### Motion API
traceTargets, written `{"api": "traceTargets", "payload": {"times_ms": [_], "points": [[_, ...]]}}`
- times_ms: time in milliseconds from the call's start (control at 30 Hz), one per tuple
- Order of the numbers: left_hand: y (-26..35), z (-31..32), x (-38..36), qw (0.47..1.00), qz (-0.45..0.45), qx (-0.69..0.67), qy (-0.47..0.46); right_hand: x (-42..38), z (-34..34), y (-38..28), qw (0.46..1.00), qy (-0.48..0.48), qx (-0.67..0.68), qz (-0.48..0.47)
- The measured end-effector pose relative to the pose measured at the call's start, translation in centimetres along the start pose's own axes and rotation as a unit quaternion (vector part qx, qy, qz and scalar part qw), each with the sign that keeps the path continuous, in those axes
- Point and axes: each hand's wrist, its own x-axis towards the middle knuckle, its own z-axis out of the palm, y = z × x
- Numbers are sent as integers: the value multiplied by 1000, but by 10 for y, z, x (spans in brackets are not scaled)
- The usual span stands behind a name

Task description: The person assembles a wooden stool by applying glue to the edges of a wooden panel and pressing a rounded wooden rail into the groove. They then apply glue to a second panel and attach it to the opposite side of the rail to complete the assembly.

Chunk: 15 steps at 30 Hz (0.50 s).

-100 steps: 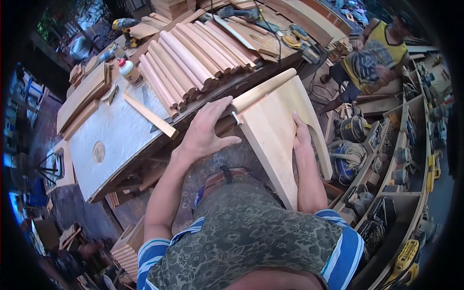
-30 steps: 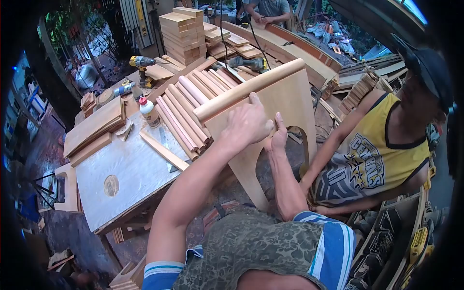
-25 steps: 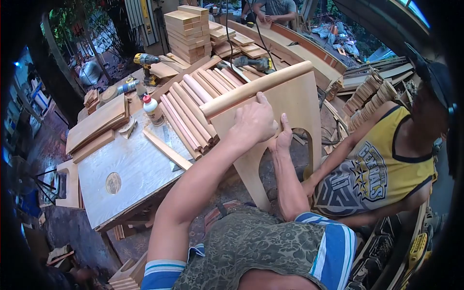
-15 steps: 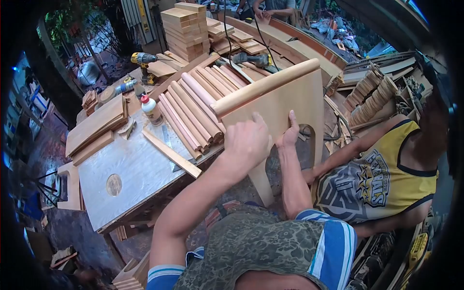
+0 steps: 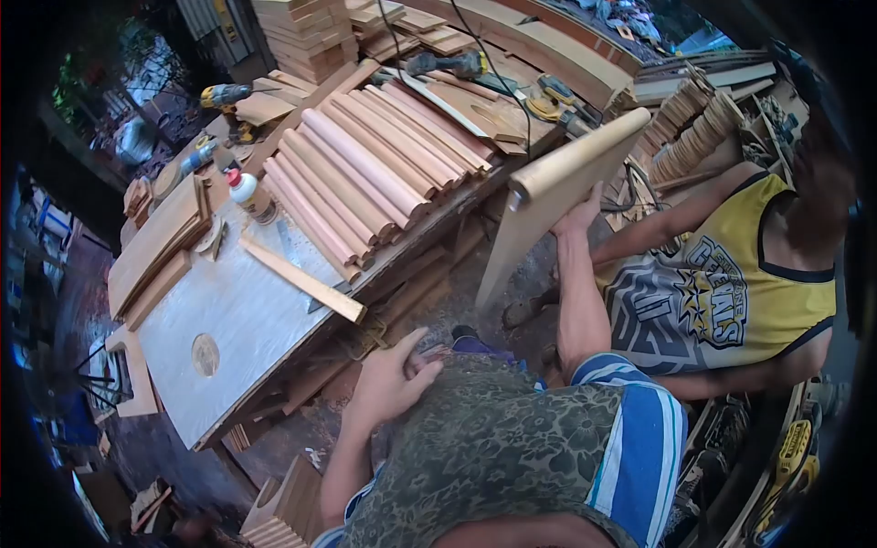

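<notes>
My right hand point(image 5: 580, 212) grips a wooden panel point(image 5: 539, 219) by its side edge. A thick rounded wooden rail point(image 5: 585, 155) runs along the panel's top. The panel is held up off the bench and seen nearly edge-on, so its far face is hidden. Near my apron, my left hand point(image 5: 395, 374) is empty, with its fingers apart and partly bent. Left of the panel, a row of rounded wooden rails point(image 5: 375, 164) lies on the bench. A loose wooden strip point(image 5: 301, 279) juts past the bench's front edge.
Beside the rails stands a glue bottle point(image 5: 251, 196). A cordless drill point(image 5: 228, 110) and stacked boards point(image 5: 306, 36) are farther back. The metal-topped bench point(image 5: 183, 393) fills the left. A co-worker in a yellow tank top point(image 5: 713, 283) is close on my right. Power cords point(image 5: 512, 91) hang above.
My left hand has come off the panel and dropped toward my apron. The panel has moved right and turned edge-on, still in my right hand. The view has shifted somewhat.
</notes>
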Motion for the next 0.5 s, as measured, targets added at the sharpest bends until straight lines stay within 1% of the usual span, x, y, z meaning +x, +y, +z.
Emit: {"api": "traceTargets", "payload": {"times_ms": [33,67,100,133,167,200,233,267,333,367,400,433,500], "points": [[-12,8,-3,997,-39,-62,21,14,-27,-1,1000,6,22,14],[-24,15,-6,997,-35,-61,10,30,-52,-1,998,55,-41,-14],[-38,23,-7,993,-66,-86,39,68,-133,-3,937,-321,79,112],[-49,30,-7,987,-98,-109,67,77,-144,2,914,-315,173,191],[-59,36,-6,988,-96,-110,55,87,-156,6,876,-303,264,266],[-68,42,-5,979,-133,-134,79,92,-164,2,870,-259,302,291],[-74,47,-1,967,-173,-157,100,94,-167,-7,870,-212,329,300],[-76,51,6,968,-179,-157,80,94,-166,-16,868,-169,352,306],[-77,57,20,949,-234,-188,101,96,-170,-30,858,-103,392,317],[-81,61,29,949,-237,-187,86,98,-171,-38,853,-81,407,317],[-87,66,36,945,-243,-200,90,101,-174,-45,850,-62,419,313],[-85,69,45,940,-251,-212,96,102,-176,-50,844,-41,433,313],[-78,70,68,938,-261,-213,80,109,-182,-56,839,-15,448,309]]}}
